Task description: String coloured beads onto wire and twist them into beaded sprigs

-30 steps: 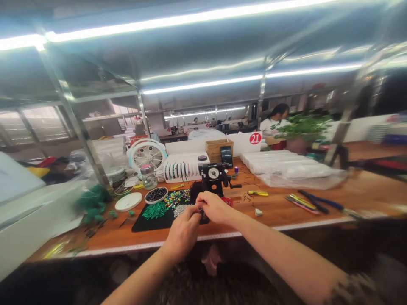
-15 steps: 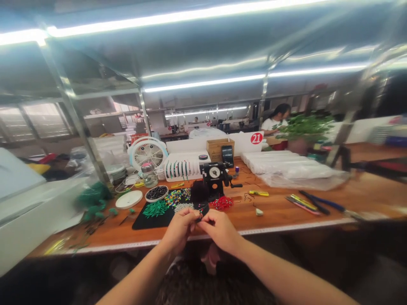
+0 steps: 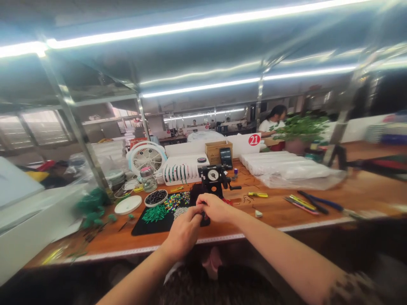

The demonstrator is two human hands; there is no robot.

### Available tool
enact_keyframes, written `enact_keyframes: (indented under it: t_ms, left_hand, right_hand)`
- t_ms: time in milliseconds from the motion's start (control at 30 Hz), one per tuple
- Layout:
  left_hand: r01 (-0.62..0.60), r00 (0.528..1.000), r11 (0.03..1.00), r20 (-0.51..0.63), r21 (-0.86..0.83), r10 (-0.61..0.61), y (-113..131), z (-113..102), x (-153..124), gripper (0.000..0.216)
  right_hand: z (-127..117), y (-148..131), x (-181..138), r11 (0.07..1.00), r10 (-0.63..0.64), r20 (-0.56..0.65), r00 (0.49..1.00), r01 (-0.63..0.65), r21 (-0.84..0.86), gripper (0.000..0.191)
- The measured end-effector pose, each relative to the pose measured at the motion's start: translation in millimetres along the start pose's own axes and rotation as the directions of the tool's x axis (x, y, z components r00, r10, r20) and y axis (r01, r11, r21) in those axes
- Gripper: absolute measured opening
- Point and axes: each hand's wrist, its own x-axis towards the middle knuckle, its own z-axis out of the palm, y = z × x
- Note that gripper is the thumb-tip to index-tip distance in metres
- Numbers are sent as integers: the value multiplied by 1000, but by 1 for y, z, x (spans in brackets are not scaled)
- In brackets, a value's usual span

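My left hand and my right hand meet over the black mat, fingertips pinched together. What they pinch is small and hidden by the fingers. Just beyond my right hand stands a black hand-cranked machine with a round dial. Left of my hands, the mat bears green tube-like pieces, multicoloured beads and silvery beads. A round dish of black beads sits at the mat's back left. Some red pieces show partly behind my right hand.
A white rack, a fan and a glass jar stand behind the mat. On the right lie a yellow cutter, blue-handled pliers and plastic-wrapped rolls. A person sits beyond a plant.
My right hand has moved up and slightly left, now covering most of the red pieces. My left hand has turned more back-up, and the two hands remain together.
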Motion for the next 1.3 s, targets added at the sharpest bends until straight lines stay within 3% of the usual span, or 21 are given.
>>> enact_keyframes:
  t_ms: [133, 233, 333, 467, 567, 633, 733, 900, 967, 1067, 1300]
  left_hand:
    - [-28, 999, 989, 21, -147, 31, 4, -2, 5, 23]
    - [-9, 1000, 969, -11, -247, 6, 2, -7, 8, 21]
    - [-90, 996, 989, -5, -121, 90, -9, -11, 9, 22]
    - [-198, 980, 980, 17, -2, 198, -24, -15, 8, 29]
    - [-85, 996, 968, 19, -237, 92, -22, -14, 11, 27]
    - [107, 994, 884, 48, -455, -95, -16, -13, 13, 21]
    - [320, 942, 718, 131, -617, -308, -5, -11, 17, 14]
    - [532, 826, 364, 372, -764, -424, 7, -10, 21, 18]
    - [574, 785, 231, 447, -786, -429, 9, -10, 23, 22]
    - [594, 747, 111, 494, -797, -445, 10, -8, 23, 25]
    - [506, 741, 55, 401, -861, -538, 13, -4, 22, 13]
  right_hand:
    - [-1, 9, 2, 988, 83, 116, 990, -97, 121, 17]
    - [-3, 11, 1, 968, 156, 115, 981, -175, 180, 12]
    - [-8, 9, -2, 947, 192, 139, 971, -221, 234, 12]
    - [-16, 7, -7, 938, 145, 243, 959, -212, 274, 21]
    - [-17, 6, -10, 955, 122, 226, 967, -176, 239, 21]
    - [-16, 5, -13, 972, 105, 176, 979, -138, 189, 20]
    - [-13, 3, -22, 996, 36, 58, 998, -41, 83, 18]
    - [-5, 4, -39, 983, -157, -71, 985, 149, -103, 17]
    - [-3, 7, -42, 973, -199, -87, 976, 186, -139, 21]
    - [-1, 9, -43, 967, -220, -107, 970, 202, -156, 24]
    - [0, 4, -43, 991, -120, -183, 976, 107, -78, 20]
